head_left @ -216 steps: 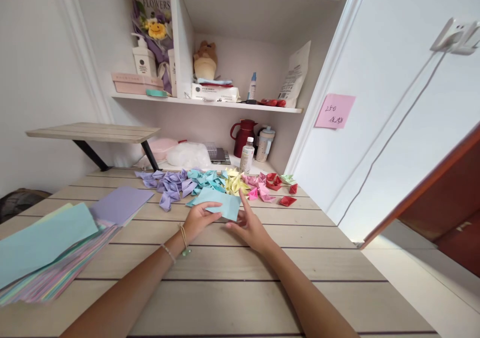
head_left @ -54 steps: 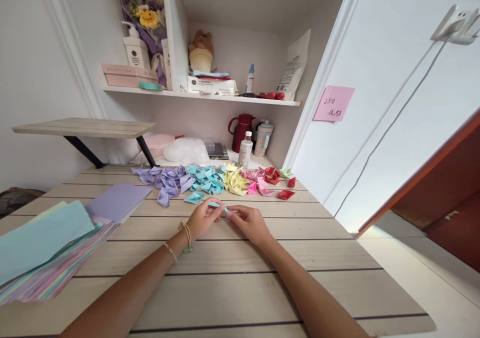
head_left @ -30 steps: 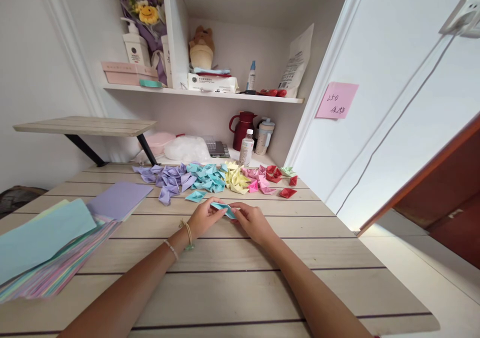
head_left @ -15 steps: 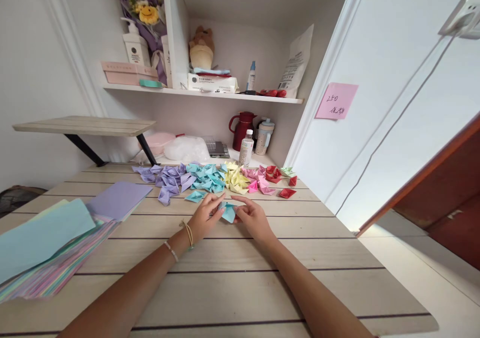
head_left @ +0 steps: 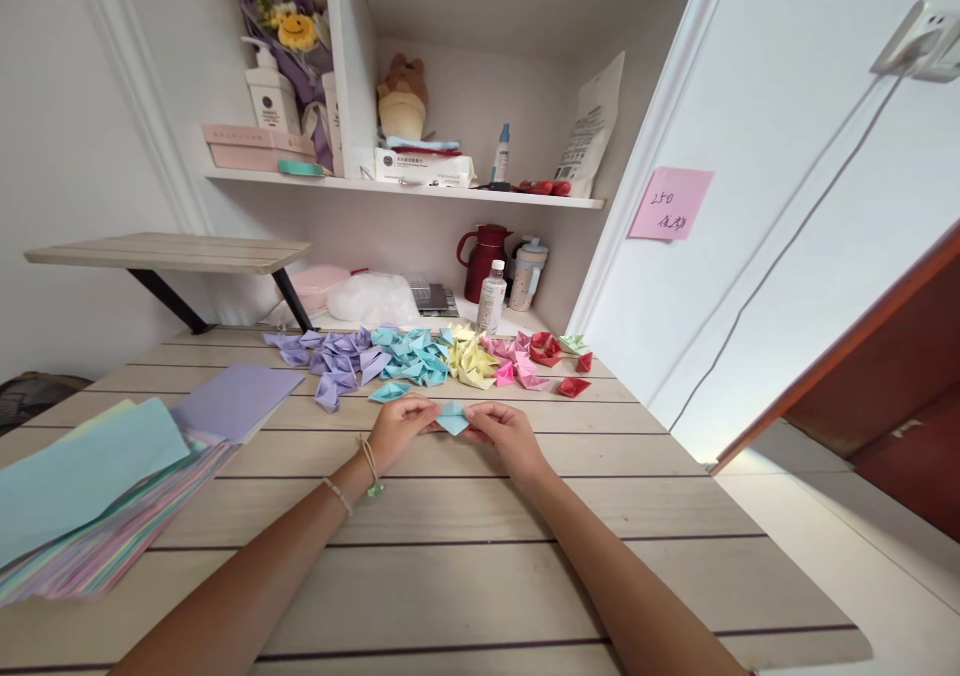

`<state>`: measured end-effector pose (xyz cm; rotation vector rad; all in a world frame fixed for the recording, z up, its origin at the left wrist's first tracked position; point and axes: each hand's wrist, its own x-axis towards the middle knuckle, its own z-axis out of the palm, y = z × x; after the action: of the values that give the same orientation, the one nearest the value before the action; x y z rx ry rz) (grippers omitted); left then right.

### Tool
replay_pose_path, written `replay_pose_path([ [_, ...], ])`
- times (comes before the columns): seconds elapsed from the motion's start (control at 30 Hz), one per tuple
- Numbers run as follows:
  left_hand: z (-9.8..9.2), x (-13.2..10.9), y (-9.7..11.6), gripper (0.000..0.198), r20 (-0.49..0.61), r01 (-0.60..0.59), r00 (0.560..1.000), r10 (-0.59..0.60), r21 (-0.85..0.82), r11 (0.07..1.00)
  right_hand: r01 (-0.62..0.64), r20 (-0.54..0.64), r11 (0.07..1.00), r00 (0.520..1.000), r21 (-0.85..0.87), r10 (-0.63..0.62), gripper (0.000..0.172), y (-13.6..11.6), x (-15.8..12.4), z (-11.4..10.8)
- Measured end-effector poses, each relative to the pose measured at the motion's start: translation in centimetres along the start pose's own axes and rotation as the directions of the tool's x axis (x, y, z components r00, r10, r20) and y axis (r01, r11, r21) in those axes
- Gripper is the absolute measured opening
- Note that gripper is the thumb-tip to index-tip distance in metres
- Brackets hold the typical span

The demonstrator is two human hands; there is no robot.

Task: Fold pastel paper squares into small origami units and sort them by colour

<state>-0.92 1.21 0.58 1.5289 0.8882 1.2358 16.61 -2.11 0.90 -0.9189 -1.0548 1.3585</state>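
Observation:
A small folded piece of light blue paper (head_left: 453,419) is pinched between my two hands, just above the table. My left hand (head_left: 403,430) grips its left corner, with a bracelet on the wrist. On the other side, my right hand (head_left: 508,436) is closed on the right corner. Just beyond my left hand lies a single blue paper boat (head_left: 390,392). Behind it are heaps of folded paper boats: purple (head_left: 341,356), blue (head_left: 412,354), yellow (head_left: 470,358), pink (head_left: 519,361) and red (head_left: 573,387).
To the left, a stack of coloured paper sheets (head_left: 135,536) lies beside purple sheets (head_left: 238,396). A small raised stand (head_left: 169,252) is at the back left. Behind the boats stand a plastic bottle (head_left: 492,298) and a red jug (head_left: 484,266). The wooden table (head_left: 442,596) ends at the right.
My fingers have drawn in from spread index fingers to a pinch at both corners of the blue paper. The paper now faces me as a flatter, pointed shape.

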Motion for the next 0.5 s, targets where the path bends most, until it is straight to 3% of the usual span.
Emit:
replay_pose_path([
  [0.17, -0.1, 0.1, -0.1, 0.018, 0.002, -0.117, 0.993, 0.118, 0.133, 0.984, 0.008, -0.017, 1.0, 1.0, -0.012, -0.008, 0.029, 0.6, 0.1, 0.1],
  [0.23, 0.0, 0.0, -0.2, 0.015, -0.01, -0.091, 0.996, 0.092, 0.072, 0.993, 0.017, -0.019, 1.0, 1.0, 0.0, -0.017, 0.032, 0.9, 0.2, 0.0],
  [0.37, 0.4, -0.3, -0.1, 0.027, -0.052, -0.008, 0.999, 0.006, -0.044, 0.999, 0.079, -0.001, 0.997, 0.997, -0.02, -0.079, 0.029, 1.1, 0.2, 0.0],
  [0.5, 0.5, -0.3, -0.2, 0.024, 0.062, 0.07, 0.996, -0.065, -0.082, 0.994, 0.145, -0.01, 0.979, 0.989, -0.144, -0.148, 0.026, 1.1, 0.3, 0.0],
])
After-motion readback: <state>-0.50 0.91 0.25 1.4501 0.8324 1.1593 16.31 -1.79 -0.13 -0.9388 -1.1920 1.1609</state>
